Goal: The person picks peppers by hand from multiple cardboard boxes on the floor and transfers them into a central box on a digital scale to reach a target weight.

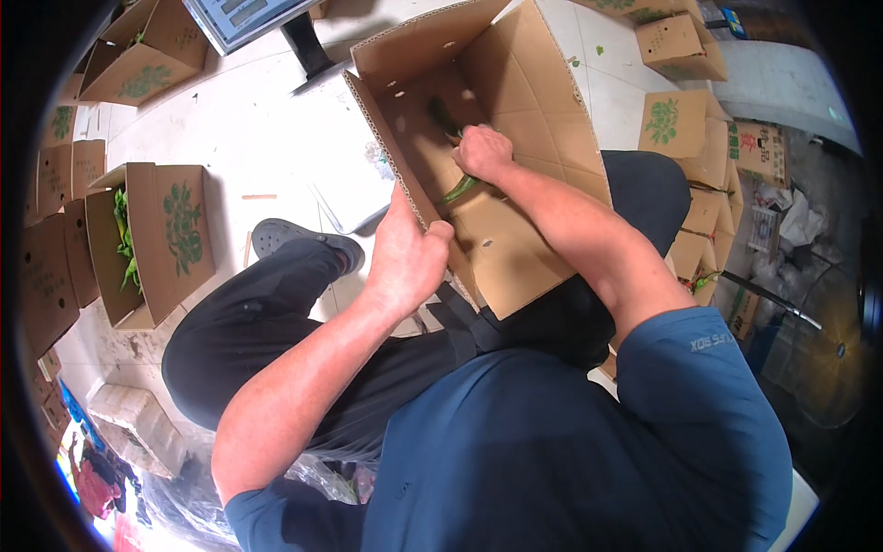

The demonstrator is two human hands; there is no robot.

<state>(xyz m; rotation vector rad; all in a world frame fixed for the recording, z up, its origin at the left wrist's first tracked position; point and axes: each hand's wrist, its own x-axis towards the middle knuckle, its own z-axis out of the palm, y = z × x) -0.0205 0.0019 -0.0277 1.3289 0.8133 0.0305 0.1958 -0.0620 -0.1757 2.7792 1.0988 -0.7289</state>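
Note:
An open cardboard box lies tilted before me, its mouth towards my lap. My left hand grips the edge of its left wall, thumb over the inside. Inside the box, my right hand is closed around a few long green chili peppers. One green pepper sticks out below the fist, and a darker, blurred pepper points up from it. My fingers hide the rest of the peppers. Small holes show in the box's inner walls.
A platform scale with a display stands beyond my left hand. At the left, a cardboard box holds green peppers. More cartons line the right, near a fan. A foam box sits lower left.

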